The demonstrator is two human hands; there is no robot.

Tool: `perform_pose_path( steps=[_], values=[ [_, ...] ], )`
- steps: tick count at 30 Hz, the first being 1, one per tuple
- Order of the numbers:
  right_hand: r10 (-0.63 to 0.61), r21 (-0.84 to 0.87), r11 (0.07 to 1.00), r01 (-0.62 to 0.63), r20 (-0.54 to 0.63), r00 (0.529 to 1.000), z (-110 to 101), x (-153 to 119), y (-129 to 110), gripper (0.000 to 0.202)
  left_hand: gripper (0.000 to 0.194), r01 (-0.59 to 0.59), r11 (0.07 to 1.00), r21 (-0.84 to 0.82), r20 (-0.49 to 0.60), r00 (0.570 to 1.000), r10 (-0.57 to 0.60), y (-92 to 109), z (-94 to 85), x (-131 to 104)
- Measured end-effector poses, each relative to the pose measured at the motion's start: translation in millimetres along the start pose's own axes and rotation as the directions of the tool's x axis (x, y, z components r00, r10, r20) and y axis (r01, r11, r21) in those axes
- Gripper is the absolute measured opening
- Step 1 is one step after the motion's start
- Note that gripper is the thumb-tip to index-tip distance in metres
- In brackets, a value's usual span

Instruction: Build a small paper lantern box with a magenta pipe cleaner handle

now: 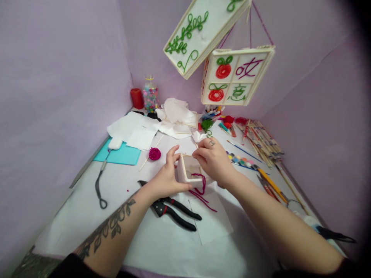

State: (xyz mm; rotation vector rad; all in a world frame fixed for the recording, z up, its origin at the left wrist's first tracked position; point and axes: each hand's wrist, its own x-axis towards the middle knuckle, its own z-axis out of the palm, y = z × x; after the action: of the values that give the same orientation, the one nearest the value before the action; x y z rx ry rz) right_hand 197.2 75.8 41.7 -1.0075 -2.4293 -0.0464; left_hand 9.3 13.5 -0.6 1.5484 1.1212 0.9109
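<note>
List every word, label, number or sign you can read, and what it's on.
"意", in green, on the hanging box.
Purple character above it: too unclear to read.
Right hand, small mark: too blurred.
Patterned sticks: any print too small to read.

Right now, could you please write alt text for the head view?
The left hand holds a small white box, the right hand at its rim, with purple string over the front. Black cutters lie nearer; decorated panels hang above.

Small box [181,172] shows matt, paper-like walls with wood-look rim, magenta cord [204,185] appears fibrous and matt, black tool handles [179,220] resemble satin plastic, loose white sheet [216,222] smooth matt paper, transparent bottle [150,98] glossy.
</note>
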Motion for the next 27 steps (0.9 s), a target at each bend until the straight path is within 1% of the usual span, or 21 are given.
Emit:
perform_pose_path(
  steps=[2,7,8,10,12,13,17,20,22,24,27],
  values=[
    [-0.021,-0.016,1.000,0.021,0.026,0.999,-3,0,-1,0.021,0.122,0.004,1.000,-0.001,-0.002,1.000,-0.004,0,0.1,0],
    [-0.111,-0.077,0.990,0.121,0.125,0.986,-13,-2,-4,0.023,0.120,-0.014,1.000,0.003,-0.003,1.000,0.014,0,0.1,-1],
    [-0.116,-0.071,0.990,0.125,0.122,0.986,-15,-2,-4,0.024,0.120,-0.010,1.000,0.005,-0.002,1.000,0.011,1,0.2,-1],
    [-0.099,-0.022,0.995,0.101,0.074,0.992,-16,0,-3,0.026,0.119,0.002,1.000,0.008,-0.001,1.000,-0.002,2,0.3,-1],
    [-0.057,0.046,0.997,0.056,0.029,0.998,-14,5,-3,0.027,0.120,0.007,1.000,0.010,-0.005,1.000,-0.007,3,0.3,-1],
    [-0.035,0.074,0.997,0.033,0.030,0.999,-12,7,-3,0.028,0.120,0.002,1.000,0.011,-0.008,1.000,-0.002,3,0.3,-1],
    [-0.003,0.109,0.994,-0.015,0.158,0.987,-7,16,-5,0.035,0.119,-0.014,1.000,0.002,0.000,1.000,0.014,4,-0.1,-2],
    [-0.016,0.109,0.994,-0.007,0.207,0.978,-6,16,-7,0.037,0.120,-0.018,1.000,-0.007,0.001,1.000,0.018,4,-0.3,-2],
    [-0.031,0.094,0.995,0.012,0.213,0.977,-7,14,-9,0.038,0.121,-0.013,1.000,-0.003,-0.004,1.000,0.013,3,0.0,-2],
    [-0.054,0.045,0.998,0.045,0.231,0.972,-10,11,-11,0.038,0.120,-0.009,1.000,0.003,-0.009,1.000,0.009,3,0.5,-2],
    [-0.098,-0.072,0.989,0.125,0.303,0.948,-15,9,-16,0.038,0.119,-0.013,1.000,0.019,-0.022,1.000,0.014,2,1.3,-2]
  ],
)
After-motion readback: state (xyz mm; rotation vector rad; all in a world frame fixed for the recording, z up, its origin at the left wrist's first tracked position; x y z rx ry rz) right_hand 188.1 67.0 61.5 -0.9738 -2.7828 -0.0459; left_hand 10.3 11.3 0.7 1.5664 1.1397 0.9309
